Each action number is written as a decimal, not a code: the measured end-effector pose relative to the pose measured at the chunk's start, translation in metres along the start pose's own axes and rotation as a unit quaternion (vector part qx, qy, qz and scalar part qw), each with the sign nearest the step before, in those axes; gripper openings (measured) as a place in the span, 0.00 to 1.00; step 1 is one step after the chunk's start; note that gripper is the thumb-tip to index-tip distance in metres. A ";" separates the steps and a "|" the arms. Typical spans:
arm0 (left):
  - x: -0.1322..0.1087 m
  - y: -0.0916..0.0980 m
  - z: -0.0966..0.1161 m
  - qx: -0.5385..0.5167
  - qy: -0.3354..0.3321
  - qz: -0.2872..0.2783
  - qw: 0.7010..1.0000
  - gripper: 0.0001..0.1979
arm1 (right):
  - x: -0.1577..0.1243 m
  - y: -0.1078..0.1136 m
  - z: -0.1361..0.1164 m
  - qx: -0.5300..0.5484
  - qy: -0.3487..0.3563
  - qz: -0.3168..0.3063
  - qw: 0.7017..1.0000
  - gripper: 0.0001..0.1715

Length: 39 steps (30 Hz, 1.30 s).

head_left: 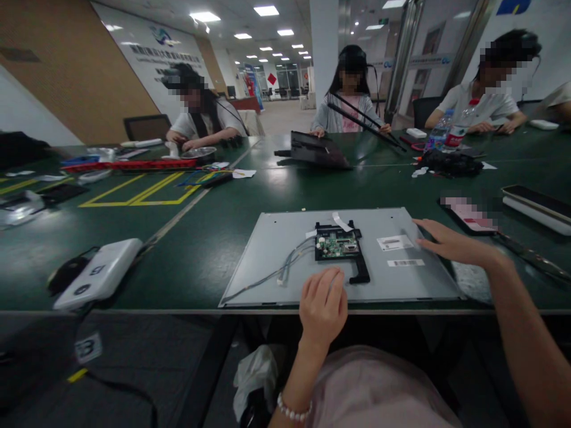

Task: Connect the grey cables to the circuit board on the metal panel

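A grey metal display panel (285, 244) lies flat in front of me, its back side up. A green circuit board (334, 245) sits in a black plastic bracket (362, 268) on it, and grey cables (272, 274) run from the board to the panel's front left corner. My left hand (325, 306) rests over the front edge just below the bracket, fingers loosely bent, with nothing seen in it. At the panel's right edge is my right hand (455, 242), fingers stretched out beside two white labels (395, 242). Whether it presses on the edge I cannot tell.
A white device (100, 273) with a cable lies to the left. On the right are a pink phone (468, 215) and a white-and-black case (537, 209). Across the green table (214, 238), three people work; one holds a long black strip (366, 125) near a black panel (316, 148).
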<state>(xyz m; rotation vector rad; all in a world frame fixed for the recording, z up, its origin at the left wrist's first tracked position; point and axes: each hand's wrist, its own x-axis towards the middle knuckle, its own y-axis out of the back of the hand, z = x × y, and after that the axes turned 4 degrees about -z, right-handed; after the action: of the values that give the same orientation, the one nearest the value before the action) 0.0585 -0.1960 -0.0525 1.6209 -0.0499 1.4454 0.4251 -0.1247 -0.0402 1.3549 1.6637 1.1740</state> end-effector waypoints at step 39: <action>-0.007 -0.004 0.009 0.077 0.034 0.085 0.993 0.14 | -0.084 -0.026 -0.100 0.039 0.054 -0.054 0.996 0.47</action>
<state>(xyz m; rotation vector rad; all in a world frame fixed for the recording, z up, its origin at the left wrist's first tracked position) 0.0657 -0.2034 -0.0588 1.7240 -0.0402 1.6684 0.3440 -0.2304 -0.0312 1.2498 1.8538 1.1480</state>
